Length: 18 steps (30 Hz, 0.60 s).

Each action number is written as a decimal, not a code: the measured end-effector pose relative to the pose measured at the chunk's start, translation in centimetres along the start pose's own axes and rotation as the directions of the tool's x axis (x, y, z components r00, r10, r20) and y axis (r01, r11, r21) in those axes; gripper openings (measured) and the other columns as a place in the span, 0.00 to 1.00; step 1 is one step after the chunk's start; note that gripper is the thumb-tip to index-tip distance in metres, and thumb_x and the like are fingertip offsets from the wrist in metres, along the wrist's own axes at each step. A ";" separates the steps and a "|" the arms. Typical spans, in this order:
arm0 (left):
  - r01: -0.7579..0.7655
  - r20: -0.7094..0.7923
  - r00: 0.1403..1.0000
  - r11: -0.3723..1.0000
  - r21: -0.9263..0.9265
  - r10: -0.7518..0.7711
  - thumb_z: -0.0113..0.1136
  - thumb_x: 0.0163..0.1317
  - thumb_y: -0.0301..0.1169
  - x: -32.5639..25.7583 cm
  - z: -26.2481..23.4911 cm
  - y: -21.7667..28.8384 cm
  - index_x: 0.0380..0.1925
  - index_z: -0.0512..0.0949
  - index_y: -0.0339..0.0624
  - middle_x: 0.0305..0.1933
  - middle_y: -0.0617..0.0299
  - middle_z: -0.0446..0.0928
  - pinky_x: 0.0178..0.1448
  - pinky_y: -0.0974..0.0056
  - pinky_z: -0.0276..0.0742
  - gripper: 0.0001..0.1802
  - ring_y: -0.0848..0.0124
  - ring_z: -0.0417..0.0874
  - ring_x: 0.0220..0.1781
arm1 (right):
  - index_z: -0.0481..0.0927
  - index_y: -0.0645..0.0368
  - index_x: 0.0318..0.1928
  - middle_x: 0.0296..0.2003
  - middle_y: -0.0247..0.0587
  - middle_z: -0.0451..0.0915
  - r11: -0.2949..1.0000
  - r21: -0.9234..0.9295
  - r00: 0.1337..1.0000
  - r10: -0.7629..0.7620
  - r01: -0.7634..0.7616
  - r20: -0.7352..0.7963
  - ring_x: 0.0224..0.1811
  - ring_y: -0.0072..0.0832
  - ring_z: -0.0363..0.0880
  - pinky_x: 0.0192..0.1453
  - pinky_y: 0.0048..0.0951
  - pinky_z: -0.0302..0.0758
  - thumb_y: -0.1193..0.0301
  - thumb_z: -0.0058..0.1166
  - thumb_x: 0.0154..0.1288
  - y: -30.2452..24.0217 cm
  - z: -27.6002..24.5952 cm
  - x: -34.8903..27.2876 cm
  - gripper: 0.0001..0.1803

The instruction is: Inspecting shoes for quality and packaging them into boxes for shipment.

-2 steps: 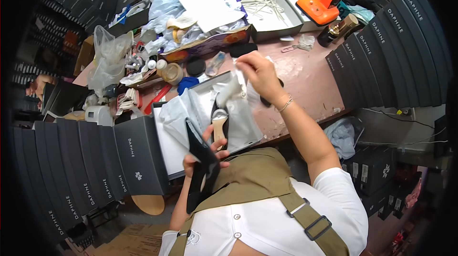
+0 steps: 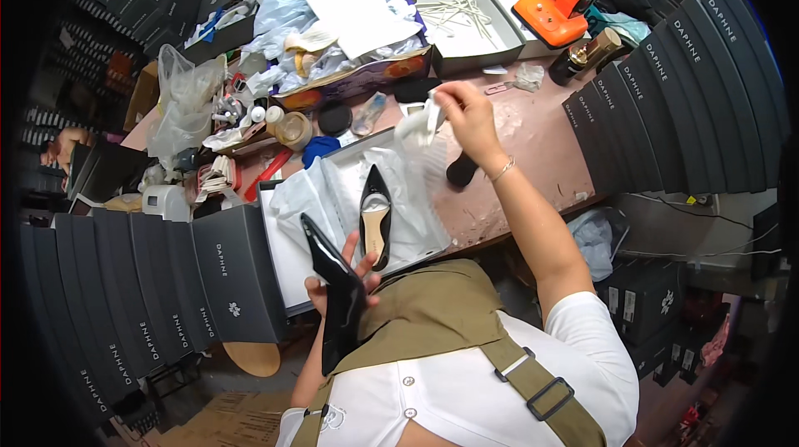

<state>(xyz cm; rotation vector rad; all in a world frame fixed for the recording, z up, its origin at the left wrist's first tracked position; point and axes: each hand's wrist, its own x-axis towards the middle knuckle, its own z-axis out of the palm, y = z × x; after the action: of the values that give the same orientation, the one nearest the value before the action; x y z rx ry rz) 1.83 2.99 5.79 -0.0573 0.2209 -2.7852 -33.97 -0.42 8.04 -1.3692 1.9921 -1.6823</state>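
Note:
My left hand point(image 2: 356, 268) is closed around a glossy black pointed pump point(image 2: 337, 305), held tilted near my apron. A second black pump point(image 2: 377, 232) with a tan insole lies in the open shoe box point(image 2: 287, 280), on white tissue paper point(image 2: 408, 214). Above the box's right far side, my right hand point(image 2: 471, 121) pinches a whitish, soft-looking strip point(image 2: 422, 122); its exact kind is unclear. The strip hangs clear of the pump in the box. A dark, upright object point(image 2: 460, 171) stands on the table under my right wrist.
Stacked dark shoe boxes flank me at left point(image 2: 237, 276) and right point(image 2: 624, 126). Behind the open box are a patterned carton point(image 2: 358, 76) of crumpled paper, a tray point(image 2: 499, 52) of white sticks, an orange device point(image 2: 553, 14), and small jars. A pink tabletop point(image 2: 533, 147) lies at right.
My right hand has drawn the whitish strip up and away from the pump in the box, whose toe now shows. My left hand still holds its pump.

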 end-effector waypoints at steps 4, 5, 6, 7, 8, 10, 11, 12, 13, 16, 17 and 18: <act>0.072 0.171 0.985 0.957 -0.281 -0.024 0.61 0.55 0.41 -0.7 -1.5 -1.7 0.74 0.35 0.59 0.68 0.40 0.60 0.54 0.49 0.74 0.54 0.47 0.73 0.54 | 0.79 0.64 0.44 0.35 0.40 0.80 0.964 0.165 0.972 0.224 -0.210 -0.069 0.40 0.27 0.80 0.45 0.25 0.76 0.77 0.53 0.64 10.7 -0.6 2.4 0.09; 0.021 0.113 0.994 0.971 -0.236 0.005 0.60 0.56 0.43 -0.4 -1.5 -1.7 0.74 0.36 0.58 0.67 0.40 0.62 0.51 0.52 0.74 0.53 0.49 0.74 0.51 | 0.74 0.65 0.54 0.43 0.46 0.80 0.988 0.038 0.988 0.147 -0.148 0.038 0.44 0.31 0.80 0.50 0.30 0.77 0.72 0.56 0.64 11.4 -0.5 2.2 0.19; -0.017 0.057 0.998 0.982 -0.187 0.028 0.59 0.56 0.44 0.2 -1.3 -1.3 0.74 0.37 0.58 0.66 0.40 0.63 0.48 0.54 0.74 0.52 0.51 0.74 0.48 | 0.72 0.63 0.57 0.47 0.50 0.78 0.981 -0.195 0.993 0.023 0.001 0.120 0.50 0.37 0.77 0.55 0.34 0.75 0.70 0.59 0.61 14.0 -0.7 1.3 0.24; -0.068 -0.002 0.998 0.989 -0.128 0.069 0.58 0.56 0.46 0.3 -0.8 -0.7 0.74 0.39 0.57 0.64 0.41 0.65 0.45 0.56 0.75 0.51 0.52 0.74 0.46 | 0.70 0.61 0.60 0.51 0.55 0.76 0.905 -0.387 0.969 -0.087 0.174 0.232 0.55 0.43 0.75 0.59 0.38 0.72 0.68 0.61 0.58 16.5 -0.4 0.5 0.29; -0.118 -0.160 0.980 0.993 0.017 0.119 0.55 0.56 0.50 0.1 -0.6 -0.2 0.74 0.44 0.58 0.62 0.41 0.68 0.45 0.54 0.76 0.48 0.52 0.76 0.45 | 0.69 0.60 0.61 0.53 0.57 0.74 0.856 -0.497 0.852 0.151 0.141 0.502 0.58 0.47 0.72 0.62 0.38 0.70 0.67 0.63 0.55 16.7 -0.5 0.0 0.32; -0.150 -0.346 0.902 0.939 0.308 0.258 0.52 0.57 0.48 1.3 0.9 0.2 0.69 0.54 0.40 0.62 0.40 0.67 0.49 0.52 0.78 0.43 0.51 0.77 0.47 | 0.69 0.54 0.62 0.58 0.56 0.71 0.746 -0.592 0.481 0.417 0.304 0.772 0.64 0.50 0.67 0.66 0.42 0.66 0.65 0.68 0.45 14.1 -1.1 -1.5 0.40; -0.126 -0.447 0.838 0.908 0.400 0.313 0.50 0.57 0.48 2.0 1.2 0.4 0.67 0.57 0.34 0.60 0.39 0.68 0.49 0.52 0.78 0.42 0.50 0.77 0.47 | 0.68 0.48 0.62 0.61 0.49 0.68 0.671 -0.539 0.482 0.296 0.510 0.825 0.67 0.48 0.62 0.66 0.51 0.63 0.67 0.66 0.48 13.9 -2.1 -3.7 0.37; -0.122 -0.436 0.846 0.908 0.401 0.306 0.49 0.57 0.47 2.9 1.2 0.6 0.64 0.60 0.28 0.59 0.39 0.69 0.51 0.51 0.79 0.40 0.50 0.78 0.48 | 0.70 0.46 0.61 0.62 0.43 0.67 0.578 -0.504 0.456 0.240 0.642 0.857 0.69 0.45 0.59 0.67 0.58 0.57 0.68 0.65 0.48 16.0 -2.8 -5.9 0.36; -0.108 -0.426 0.858 0.911 0.398 0.288 0.48 0.57 0.46 3.9 1.1 0.8 0.60 0.62 0.22 0.58 0.38 0.70 0.52 0.51 0.79 0.39 0.49 0.79 0.50 | 0.71 0.46 0.60 0.60 0.42 0.69 0.475 -0.472 0.488 0.100 0.742 0.867 0.68 0.42 0.60 0.69 0.58 0.54 0.69 0.63 0.49 20.2 -3.4 -8.6 0.34; -0.105 -0.452 0.801 0.835 0.540 0.393 0.46 0.57 0.46 5.1 2.2 0.1 0.58 0.65 0.22 0.54 0.41 0.75 0.53 0.54 0.79 0.37 0.53 0.82 0.46 | 0.67 0.54 0.63 0.56 0.48 0.72 0.712 -0.515 0.623 0.139 0.477 0.770 0.65 0.43 0.65 0.68 0.57 0.54 0.72 0.57 0.54 19.3 -4.0 -9.8 0.33; -0.103 -0.451 0.780 0.799 0.592 0.434 0.46 0.57 0.45 5.2 2.3 -0.1 0.57 0.66 0.22 0.54 0.42 0.74 0.53 0.55 0.79 0.37 0.53 0.82 0.47 | 0.66 0.57 0.64 0.55 0.50 0.72 0.774 -0.552 0.640 0.259 0.312 0.724 0.64 0.44 0.66 0.68 0.55 0.56 0.72 0.57 0.55 17.3 -4.4 -9.1 0.34; -0.099 -0.455 0.780 0.803 0.588 0.430 0.46 0.57 0.45 5.2 2.3 0.0 0.57 0.66 0.23 0.55 0.43 0.74 0.53 0.55 0.79 0.36 0.53 0.82 0.47 | 0.63 0.58 0.66 0.55 0.52 0.72 0.894 -0.431 0.692 0.237 0.119 0.682 0.62 0.46 0.68 0.67 0.50 0.59 0.71 0.56 0.57 14.6 -4.0 -8.1 0.35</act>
<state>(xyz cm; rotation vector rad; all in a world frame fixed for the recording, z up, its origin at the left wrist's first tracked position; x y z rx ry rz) -2.89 0.90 8.13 0.8929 -0.3967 -2.3762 -39.60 7.12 -6.31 -1.7150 1.9086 -0.4578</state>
